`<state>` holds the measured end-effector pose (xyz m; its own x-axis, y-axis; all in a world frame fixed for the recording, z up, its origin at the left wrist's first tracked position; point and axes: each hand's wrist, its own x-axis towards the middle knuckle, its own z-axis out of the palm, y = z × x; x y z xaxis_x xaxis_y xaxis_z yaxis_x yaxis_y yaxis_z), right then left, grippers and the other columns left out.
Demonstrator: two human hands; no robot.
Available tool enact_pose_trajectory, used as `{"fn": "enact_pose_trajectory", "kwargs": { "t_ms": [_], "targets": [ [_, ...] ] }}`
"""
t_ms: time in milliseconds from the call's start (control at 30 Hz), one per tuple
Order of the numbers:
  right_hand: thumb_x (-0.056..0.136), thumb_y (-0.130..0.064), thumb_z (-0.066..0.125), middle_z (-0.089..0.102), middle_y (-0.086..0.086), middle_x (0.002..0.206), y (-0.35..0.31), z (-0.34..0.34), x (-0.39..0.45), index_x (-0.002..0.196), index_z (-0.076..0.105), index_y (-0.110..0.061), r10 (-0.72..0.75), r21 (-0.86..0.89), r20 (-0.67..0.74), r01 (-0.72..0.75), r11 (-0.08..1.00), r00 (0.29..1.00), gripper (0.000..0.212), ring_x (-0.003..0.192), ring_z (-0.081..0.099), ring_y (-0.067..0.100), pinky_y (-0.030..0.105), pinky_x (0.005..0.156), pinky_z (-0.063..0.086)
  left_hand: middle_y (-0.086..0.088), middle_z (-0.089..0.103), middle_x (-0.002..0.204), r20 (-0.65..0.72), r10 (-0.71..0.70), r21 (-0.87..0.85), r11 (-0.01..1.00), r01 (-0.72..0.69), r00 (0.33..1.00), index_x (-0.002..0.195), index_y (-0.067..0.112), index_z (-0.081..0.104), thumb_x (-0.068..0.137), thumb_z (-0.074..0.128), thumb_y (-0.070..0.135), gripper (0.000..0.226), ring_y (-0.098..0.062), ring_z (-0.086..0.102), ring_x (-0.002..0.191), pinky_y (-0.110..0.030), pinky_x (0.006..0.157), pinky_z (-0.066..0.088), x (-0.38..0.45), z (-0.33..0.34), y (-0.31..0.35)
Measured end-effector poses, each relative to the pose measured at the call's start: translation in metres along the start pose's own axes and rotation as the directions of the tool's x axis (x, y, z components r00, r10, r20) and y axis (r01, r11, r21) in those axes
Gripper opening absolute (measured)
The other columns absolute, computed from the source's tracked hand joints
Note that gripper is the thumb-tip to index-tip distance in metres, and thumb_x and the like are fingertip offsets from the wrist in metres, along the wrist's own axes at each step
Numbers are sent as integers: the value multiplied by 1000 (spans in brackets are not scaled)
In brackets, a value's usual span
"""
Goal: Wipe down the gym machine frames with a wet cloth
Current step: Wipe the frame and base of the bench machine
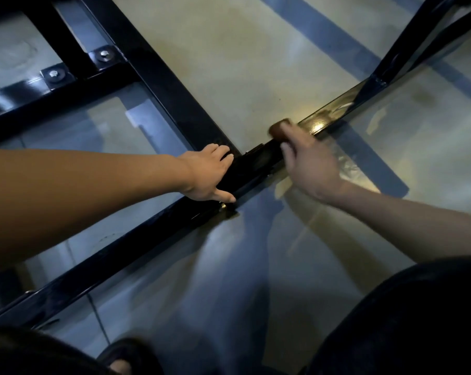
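Frame bar (pixel 137 240) runs diagonally (blurred cloth (pixel 279 128), seemingly).

A glossy pale tiled floor (pixel 250 55) fills the view, with thin grout lines showing at the lower left and bluish bands of shadow crossing it at the upper right. Warm yellowish light reflects off the tiles at the right. At the bottom edge, left of centre, a foot in a dark sandal (pixel 126 357) stands on the floor. Dark clothing over a knee (pixel 418 320) fills the lower right corner, and more dark fabric (pixel 26 353) the lower left.
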<state>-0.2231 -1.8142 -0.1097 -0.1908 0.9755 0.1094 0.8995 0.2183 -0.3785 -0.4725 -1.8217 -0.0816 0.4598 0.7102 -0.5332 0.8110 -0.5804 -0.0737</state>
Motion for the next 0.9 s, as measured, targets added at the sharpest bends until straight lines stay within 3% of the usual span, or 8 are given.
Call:
{"fn": "enact_pose_trajectory", "kwargs": {
  "t_ms": [200, 433, 600, 700, 767, 800, 833, 900],
  "targets": [
    [109, -41, 43, 37, -13, 164, -4, 0, -24, 159, 35, -41, -267, -53, 118, 274, 960, 957, 51, 123, 66, 26, 48, 86, 61, -11, 25, 163, -48, -10, -192, 981, 1, 999, 161, 9, -12, 86, 45, 81, 118, -30, 25, 149, -51, 114, 39, -3, -10, -10],
    [107, -34, 46, 49, 7, 157, 36, -32, 27, 157, 43, -25, 202, -46, 53, -200, 979, 978, 50, 135, 53, 37, 48, 108, 45, -8, 30, 160, -76, -79, -315, 948, 52, 994, 163, 20, -5, 94, 39, 76, 99, -30, 35, 144, -50, 110, 42, -13, -26, -12],
    [108, -35, 49, 40, -6, 164, -26, -5, -28, 158, 40, -35, -162, 22, 233, 161, 987, 959, 51, 140, 52, 24, 46, 107, 49, -13, 28, 162, -108, -111, -391, 918, 61, 988, 164, 18, 0, 100, 53, 48, 88, -34, 32, 146, -50, 115, 38, -13, -46, -10],
    [106, -35, 54, 60, -7, 147, -33, -20, -24, 150, 51, -39, -68, 177, 260, 21, 984, 963, 44, 125, 63, 20, 39, 100, 53, -9, 25, 164, -80, -105, -392, 918, 66, 991, 164, 23, 5, 94, 63, 43, 93, -34, 29, 148, -49, 117, 36, -17, -45, -11],
    [107, -29, 56, 73, 2, 112, -38, -42, -18, 138, 60, -31, 102, 552, 330, -280, 786, 938, 31, 84, 72, 16, 29, 73, 58, -4, 26, 164, -61, -107, -517, 854, 60, 992, 163, 26, 12, 91, 66, 37, 91, -29, 37, 145, -46, 116, 39, -19, -45, -8],
    [108, -28, 54, 69, 6, 97, -41, -52, -17, 131, 61, -24, 163, 698, 446, -456, 553, 880, 24, 66, 66, 15, 27, 59, 57, 0, 32, 161, -46, -129, -669, 741, 66, 991, 162, 28, 19, 91, 65, 30, 84, -24, 47, 138, -41, 111, 44, -20, -48, -5],
    [108, -30, 54, 64, 8, 86, -44, -61, -17, 123, 61, -19, 174, 743, 569, -593, 311, 804, 20, 56, 60, 14, 27, 52, 54, 4, 40, 155, -28, -164, -825, 561, 70, 986, 158, 28, 30, 92, 62, 21, 74, -18, 55, 126, -35, 104, 48, -20, -52, 0],
    [105, -39, 56, 57, 4, 71, -45, -70, -19, 109, 61, -13, 151, 667, 731, -743, 50, 666, 26, 49, 54, 11, 25, 46, 52, 6, 59, 130, 29, -196, -979, 192, 67, 980, 138, 28, 56, 89, 55, 8, 53, -11, 57, 109, -28, 94, 47, -21, -62, 9]
  ]
}}
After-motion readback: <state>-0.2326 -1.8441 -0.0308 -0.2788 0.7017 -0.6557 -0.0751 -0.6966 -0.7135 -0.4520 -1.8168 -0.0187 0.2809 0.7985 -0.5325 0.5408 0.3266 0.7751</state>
